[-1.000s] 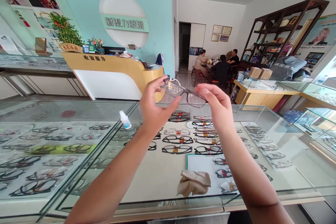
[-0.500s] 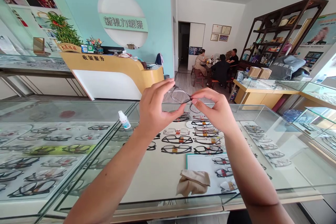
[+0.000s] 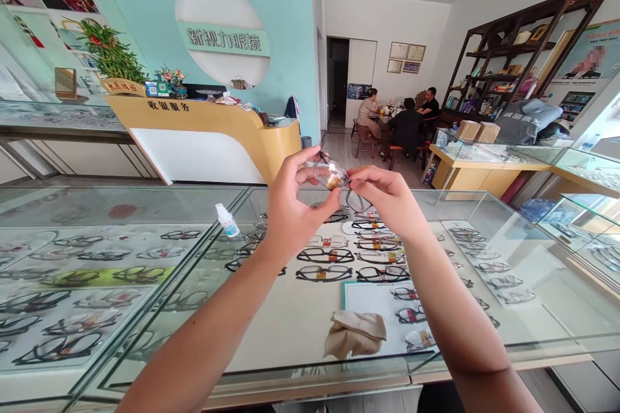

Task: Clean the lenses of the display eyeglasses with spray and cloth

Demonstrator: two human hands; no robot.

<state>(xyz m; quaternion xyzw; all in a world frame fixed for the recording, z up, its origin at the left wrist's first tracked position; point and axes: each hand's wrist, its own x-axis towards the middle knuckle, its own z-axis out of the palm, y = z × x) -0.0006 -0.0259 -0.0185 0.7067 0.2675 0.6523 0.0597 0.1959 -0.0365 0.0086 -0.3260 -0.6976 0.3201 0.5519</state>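
Sloping lengthwise down to the right between left grip (image 3: 299, 201) and right grip (image 3: 387, 201), the glasses (image 3: 332, 171) are raised above the worktop (image 3: 271, 322). The left, thumb and fingers parted, spans one lens's rim; the right pinches near the bridge, nearer the lower lens.

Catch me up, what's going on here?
A person is holding a pair of glasses up over a glass display counter. The left hand grips around one lens, and the right hand pinches near the bridge. A crumpled beige cloth and a small white bottle sit on the counter, neither in hand. More eyeglass frames lie in rows inside it.
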